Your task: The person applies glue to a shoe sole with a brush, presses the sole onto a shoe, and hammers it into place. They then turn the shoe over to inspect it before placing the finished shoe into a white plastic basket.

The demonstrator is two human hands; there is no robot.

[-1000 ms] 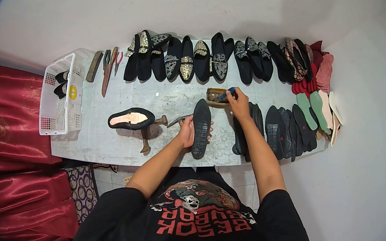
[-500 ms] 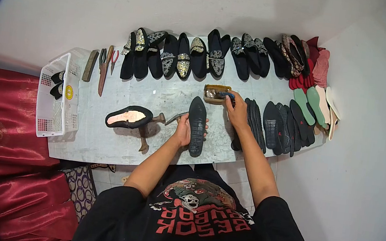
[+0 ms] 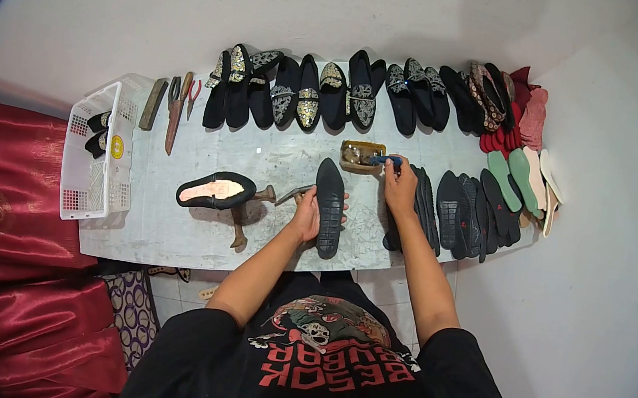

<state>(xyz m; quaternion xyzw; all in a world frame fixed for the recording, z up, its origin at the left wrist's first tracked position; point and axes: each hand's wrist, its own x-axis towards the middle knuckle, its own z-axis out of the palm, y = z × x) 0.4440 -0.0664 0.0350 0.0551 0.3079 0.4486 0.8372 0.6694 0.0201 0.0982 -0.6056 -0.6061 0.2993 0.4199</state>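
Note:
My left hand (image 3: 306, 217) is wrapped around a black shoe sole (image 3: 327, 212), which stands lengthwise with its ridged tread facing up. Fingertips show along the sole's right edge. Pinched in my right hand (image 3: 401, 190) is a blue-handled brush (image 3: 390, 161); its tip reaches into an amber glue container (image 3: 348, 166), so the bristles are hard to make out. Left of my left hand, a black shoe (image 3: 189, 196) with a pale insole rests by a rusty metal shoe anvil (image 3: 239, 233). A hammer (image 3: 292, 194) lies partly behind my left hand.
Black shoes with glittery toes (image 3: 308, 105) line the table's back edge. More black soles (image 3: 451, 220) lie right of my right hand, near green and cream insoles (image 3: 517, 177). At left are a white basket (image 3: 108, 163), pliers (image 3: 193, 94), scissors (image 3: 175, 88) and a whetstone-like block (image 3: 152, 105).
My right hand has shifted slightly right and down, and the brush handle now shows more clearly over the container. My left hand keeps holding the sole in nearly the same place.

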